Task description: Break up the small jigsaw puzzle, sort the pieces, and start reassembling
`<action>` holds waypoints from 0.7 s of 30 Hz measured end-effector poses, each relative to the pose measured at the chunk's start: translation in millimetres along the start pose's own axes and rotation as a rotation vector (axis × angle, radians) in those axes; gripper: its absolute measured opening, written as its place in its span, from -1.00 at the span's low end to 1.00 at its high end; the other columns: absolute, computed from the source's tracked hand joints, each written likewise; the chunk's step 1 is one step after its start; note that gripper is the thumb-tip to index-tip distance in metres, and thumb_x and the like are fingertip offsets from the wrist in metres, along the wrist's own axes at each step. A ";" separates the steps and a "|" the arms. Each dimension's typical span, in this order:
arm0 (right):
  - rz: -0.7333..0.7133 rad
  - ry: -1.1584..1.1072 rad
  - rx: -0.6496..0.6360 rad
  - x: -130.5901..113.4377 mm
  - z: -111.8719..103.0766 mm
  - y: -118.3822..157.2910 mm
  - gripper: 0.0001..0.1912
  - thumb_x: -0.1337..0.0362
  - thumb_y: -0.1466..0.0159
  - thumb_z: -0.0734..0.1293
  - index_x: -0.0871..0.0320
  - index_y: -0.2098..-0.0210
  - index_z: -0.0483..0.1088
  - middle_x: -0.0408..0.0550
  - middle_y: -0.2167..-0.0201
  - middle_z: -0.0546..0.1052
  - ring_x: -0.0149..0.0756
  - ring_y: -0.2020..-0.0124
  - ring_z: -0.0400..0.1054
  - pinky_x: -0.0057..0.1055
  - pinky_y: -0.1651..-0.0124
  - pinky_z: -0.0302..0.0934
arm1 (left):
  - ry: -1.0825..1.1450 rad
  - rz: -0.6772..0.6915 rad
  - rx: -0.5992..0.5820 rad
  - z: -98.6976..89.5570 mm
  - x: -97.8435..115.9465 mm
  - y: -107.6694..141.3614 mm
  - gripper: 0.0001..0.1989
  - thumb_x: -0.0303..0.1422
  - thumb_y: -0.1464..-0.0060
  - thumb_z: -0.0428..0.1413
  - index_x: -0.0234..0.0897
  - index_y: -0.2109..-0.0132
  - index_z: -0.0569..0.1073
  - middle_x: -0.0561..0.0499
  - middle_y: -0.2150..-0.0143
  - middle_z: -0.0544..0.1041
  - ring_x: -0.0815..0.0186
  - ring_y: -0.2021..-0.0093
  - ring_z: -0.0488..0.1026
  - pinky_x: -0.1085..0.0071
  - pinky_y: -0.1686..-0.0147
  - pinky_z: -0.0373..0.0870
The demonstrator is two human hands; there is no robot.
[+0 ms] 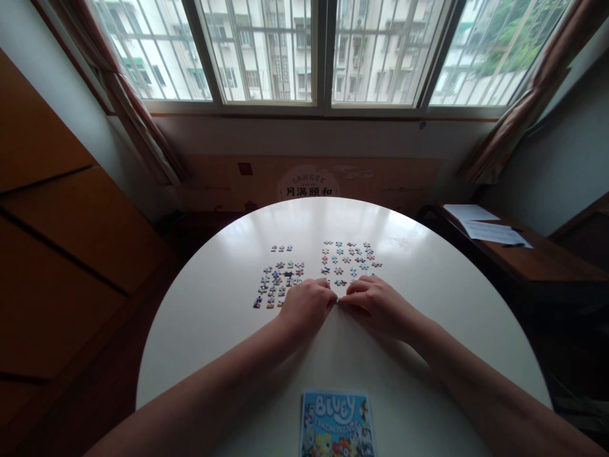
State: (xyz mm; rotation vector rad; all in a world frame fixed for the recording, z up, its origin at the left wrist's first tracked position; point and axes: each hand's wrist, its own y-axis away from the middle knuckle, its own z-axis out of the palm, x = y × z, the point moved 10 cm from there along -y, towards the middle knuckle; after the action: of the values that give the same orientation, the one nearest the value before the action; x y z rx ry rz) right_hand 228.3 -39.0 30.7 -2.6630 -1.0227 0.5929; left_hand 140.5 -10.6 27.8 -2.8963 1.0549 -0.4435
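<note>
My left hand [309, 303] and my right hand [375, 301] meet over the middle of a round white table [190, 343]. Between their fingertips is a small puzzle piece [337, 300], mostly covered, and the fingers of both hands are closed on it. Left of my left hand lies a group of loose puzzle pieces [276, 276], with a short row of pieces [281, 248] above it. Another group of pieces [346, 259] is spread just beyond my hands, some of it hidden behind the fingers.
A blue Bluey picture sheet [337, 424] lies near the table's front edge, between my forearms. A brown side table [547, 257] with white papers [495, 232] stands at the right. Windows and curtains are beyond the table, and an orange-brown cabinet [57, 254] is at left.
</note>
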 end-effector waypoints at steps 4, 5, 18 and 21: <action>0.000 0.018 -0.009 -3.1 1.0 -0.5 -0.81 0.30 -0.38 0.33 -0.06 0.14 0.59 -0.12 0.30 0.59 -0.31 0.26 0.38 -0.28 0.12 0.17 | -0.056 0.068 0.015 2.2 7.2 2.6 -0.79 -0.43 -0.19 0.10 -0.20 0.29 0.64 -0.04 0.28 0.61 0.25 0.28 0.50 0.37 0.31 0.43; 0.004 0.029 -0.009 -3.6 1.1 -0.8 -0.81 0.29 -0.38 0.33 -0.07 0.12 0.59 -0.11 0.30 0.59 -0.30 0.26 0.38 -0.27 0.11 0.16 | -0.065 0.083 0.018 2.8 8.8 3.0 -0.79 -0.43 -0.20 0.09 -0.21 0.29 0.64 -0.05 0.31 0.60 0.24 0.28 0.50 0.35 0.29 0.45; 0.031 0.027 0.061 3.9 0.8 0.4 -0.88 0.28 -0.34 0.37 0.01 0.24 0.59 -0.09 0.31 0.61 -0.24 0.24 0.40 -0.25 0.12 0.14 | -0.118 0.069 -0.014 2.9 10.7 1.2 -0.82 -0.49 -0.19 0.10 -0.27 0.34 0.57 -0.07 0.30 0.59 0.19 0.27 0.51 0.32 0.33 0.45; 0.026 0.027 0.061 3.0 -0.3 1.3 -0.87 0.29 -0.36 0.35 0.03 0.26 0.58 -0.07 0.31 0.61 -0.24 0.25 0.40 -0.25 0.13 0.14 | -0.122 0.076 -0.001 1.3 12.1 2.2 -0.81 -0.49 -0.20 0.09 -0.28 0.34 0.57 -0.07 0.32 0.58 0.22 0.30 0.50 0.34 0.35 0.43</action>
State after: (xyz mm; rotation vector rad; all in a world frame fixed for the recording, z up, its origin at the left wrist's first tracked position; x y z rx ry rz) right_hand 231.2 -38.0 29.6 -2.6276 -0.9494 0.5817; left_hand 148.3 -20.0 29.4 -2.8303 1.1415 -0.2591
